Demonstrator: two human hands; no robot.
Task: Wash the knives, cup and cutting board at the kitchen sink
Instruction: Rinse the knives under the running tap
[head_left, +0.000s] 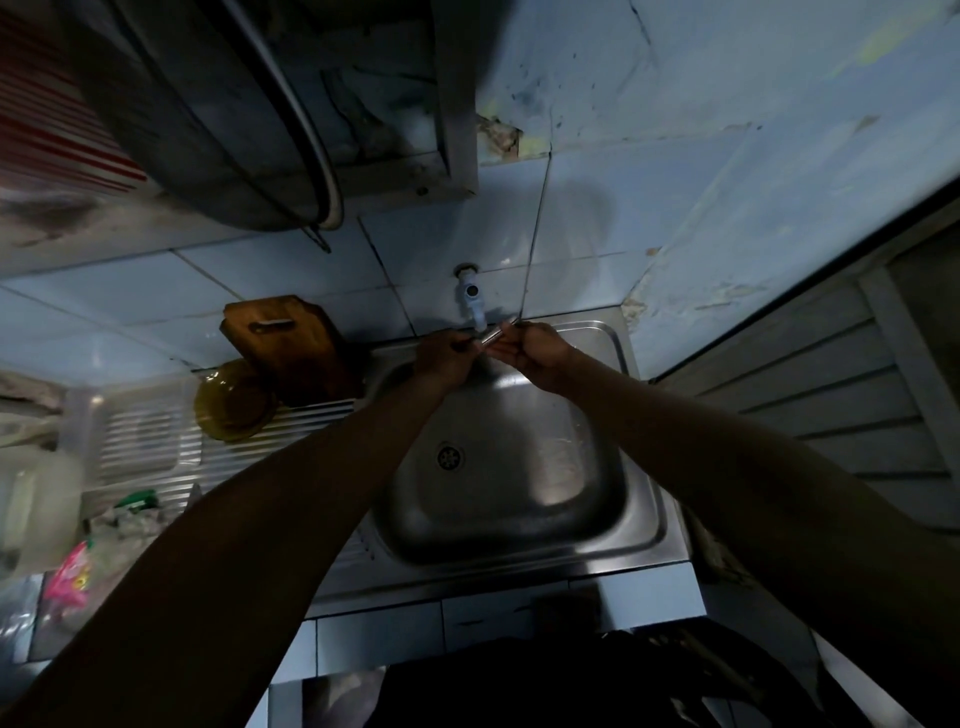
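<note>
Nearest the camera, two bare forearms reach forward over the front edge of a stainless steel sink (644, 525), whose basin shows a round drain (450, 457) near its middle. On the ribbed draining board to the left lie a clear plastic container (78, 415), some crumpled wrappers (72, 571) and a scrap of green packaging (136, 500). Farther in, an amber glass bowl (234, 400) stands on edge on the drainer, and just behind it a brown wooden cutting board (291, 343) leans against the tiled wall (its handle slot faces up). Over the back of the basin the two hands meet under the faucet (470, 301): the left hand (441, 356) has its fingers curled round the dark handle of a knife (491, 335), while the right hand (535, 348) pinches the metal blade near its tip, thumb and fingers closed on it. The knife lies roughly level between the hands, just below the spout; whether water is running cannot be told in the dim light. Beyond, the blue tiled wall (675, 156) rises, chipped and stained, with a metal shelf (363, 130) mounted high on the left.
</note>
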